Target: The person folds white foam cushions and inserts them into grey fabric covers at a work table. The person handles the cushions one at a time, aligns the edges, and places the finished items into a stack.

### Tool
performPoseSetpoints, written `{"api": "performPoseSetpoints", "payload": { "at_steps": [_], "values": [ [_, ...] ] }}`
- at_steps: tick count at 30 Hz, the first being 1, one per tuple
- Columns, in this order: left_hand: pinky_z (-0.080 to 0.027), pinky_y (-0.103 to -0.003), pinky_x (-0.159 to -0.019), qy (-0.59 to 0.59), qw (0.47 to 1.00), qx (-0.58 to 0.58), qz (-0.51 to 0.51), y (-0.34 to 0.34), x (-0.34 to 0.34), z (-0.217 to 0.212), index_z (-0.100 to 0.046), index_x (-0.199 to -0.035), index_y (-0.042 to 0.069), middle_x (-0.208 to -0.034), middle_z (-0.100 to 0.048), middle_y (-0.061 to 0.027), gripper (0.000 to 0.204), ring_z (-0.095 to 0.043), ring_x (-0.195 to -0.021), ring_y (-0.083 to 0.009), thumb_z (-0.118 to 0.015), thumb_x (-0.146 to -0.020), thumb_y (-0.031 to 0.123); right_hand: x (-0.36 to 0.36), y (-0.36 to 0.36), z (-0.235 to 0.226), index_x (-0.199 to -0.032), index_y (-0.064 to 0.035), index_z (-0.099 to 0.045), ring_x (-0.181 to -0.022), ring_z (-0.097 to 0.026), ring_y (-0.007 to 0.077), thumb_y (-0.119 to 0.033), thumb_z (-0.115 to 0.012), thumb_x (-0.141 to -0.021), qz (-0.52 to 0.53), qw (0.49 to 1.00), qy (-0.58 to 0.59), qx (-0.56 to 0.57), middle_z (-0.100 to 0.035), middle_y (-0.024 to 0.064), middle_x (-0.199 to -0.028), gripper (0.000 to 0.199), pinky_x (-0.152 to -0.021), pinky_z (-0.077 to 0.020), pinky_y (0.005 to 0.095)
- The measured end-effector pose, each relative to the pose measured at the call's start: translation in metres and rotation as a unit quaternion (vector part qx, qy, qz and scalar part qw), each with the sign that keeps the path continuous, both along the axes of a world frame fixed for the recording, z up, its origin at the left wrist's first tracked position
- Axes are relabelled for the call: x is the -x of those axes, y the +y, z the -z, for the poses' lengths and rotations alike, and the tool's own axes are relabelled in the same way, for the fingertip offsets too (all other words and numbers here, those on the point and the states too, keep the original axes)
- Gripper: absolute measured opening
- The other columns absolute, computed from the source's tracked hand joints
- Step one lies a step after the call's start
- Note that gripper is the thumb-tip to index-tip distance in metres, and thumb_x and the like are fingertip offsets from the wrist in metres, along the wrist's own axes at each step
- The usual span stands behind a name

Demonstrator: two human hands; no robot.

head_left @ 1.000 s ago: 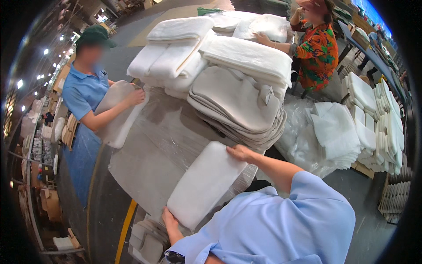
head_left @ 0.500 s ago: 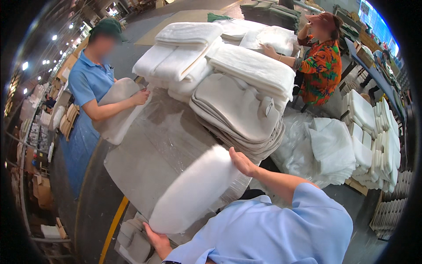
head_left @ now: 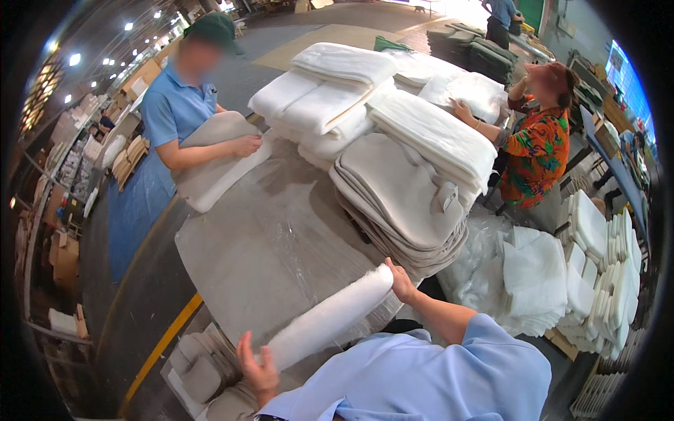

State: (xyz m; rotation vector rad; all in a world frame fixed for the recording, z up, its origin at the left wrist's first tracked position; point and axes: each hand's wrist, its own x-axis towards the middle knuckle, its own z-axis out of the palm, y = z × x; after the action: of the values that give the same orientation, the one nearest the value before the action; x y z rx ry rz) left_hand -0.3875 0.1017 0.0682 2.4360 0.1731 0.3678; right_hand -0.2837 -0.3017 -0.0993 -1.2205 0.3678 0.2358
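A thick white fibre-wadding pad point(head_left: 330, 319) is held on edge over the near side of the table, slanting up to the right. My right hand point(head_left: 401, 282) grips its far right end. At the near left end, my left hand point(head_left: 258, 368) has its fingers spread and thumb apart, close against the pad; whether the palm touches it is hidden. Just beyond my right hand lies a stack of grey cushion covers point(head_left: 397, 186). White folded wadding point(head_left: 435, 130) is piled behind that stack.
A plastic-covered table point(head_left: 239, 245) lies before me. Across it, a person in blue point(head_left: 165, 112) holds a grey cover; another in a patterned shirt point(head_left: 537, 154) touches white wadding. Grey pieces point(head_left: 200, 365) sit lower left, white pads point(head_left: 590, 231) at right.
The pad has tipped from showing its broad face to showing its narrow edge. My left hand's fingers have spread from their grip. The view has shifted, moving the scene rightward.
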Motion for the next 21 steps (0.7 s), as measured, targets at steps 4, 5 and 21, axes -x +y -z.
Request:
{"api": "performPoseSetpoints", "payload": {
  "at_steps": [4, 5, 21],
  "values": [
    [-0.041, -0.05, -0.111, 0.019, 0.963, -0.168, 0.212, -0.074, -0.016, -0.033, -0.057, -0.144, 0.003, -0.138, -0.061, -0.0201, 0.074, -0.056, -0.131, -0.0369, -0.085, -0.082, 0.032, -0.01, -0.016, -0.019, -0.104, 0.0027, -0.076, -0.09, -0.064, 0.015, -0.053, -0.045, -0.112, -0.076, 0.991, -0.017, 0.109, -0.074, 0.0048, -0.094, 0.064, -0.087, -0.0516, 0.0344],
    [-0.041, -0.051, -0.109, 0.055, 0.957, -0.152, 0.242, -0.081, -0.02, -0.028, -0.056, -0.145, 0.003, -0.136, -0.063, -0.0198, 0.077, -0.058, -0.129, -0.0371, -0.087, -0.08, 0.032, -0.012, -0.02, -0.025, -0.105, 0.0032, -0.075, -0.09, -0.064, 0.0149, -0.051, -0.047, -0.112, -0.095, 0.983, -0.02, 0.154, -0.074, 0.0047, -0.093, 0.061, -0.087, -0.0523, 0.0344],
    [-0.05, -0.057, -0.095, 0.168, 0.951, -0.163, 0.204, -0.091, -0.006, -0.004, -0.061, -0.138, 0.009, -0.116, -0.07, -0.0266, 0.056, -0.064, -0.109, -0.0494, -0.074, -0.086, 0.024, -0.236, -0.043, -0.114, -0.109, -0.0063, -0.079, -0.116, -0.065, 0.0408, -0.035, -0.071, -0.096, 0.033, 0.838, -0.046, 0.543, -0.065, 0.0209, -0.13, 0.032, -0.1, -0.0549, 0.0497]
  ]
}}
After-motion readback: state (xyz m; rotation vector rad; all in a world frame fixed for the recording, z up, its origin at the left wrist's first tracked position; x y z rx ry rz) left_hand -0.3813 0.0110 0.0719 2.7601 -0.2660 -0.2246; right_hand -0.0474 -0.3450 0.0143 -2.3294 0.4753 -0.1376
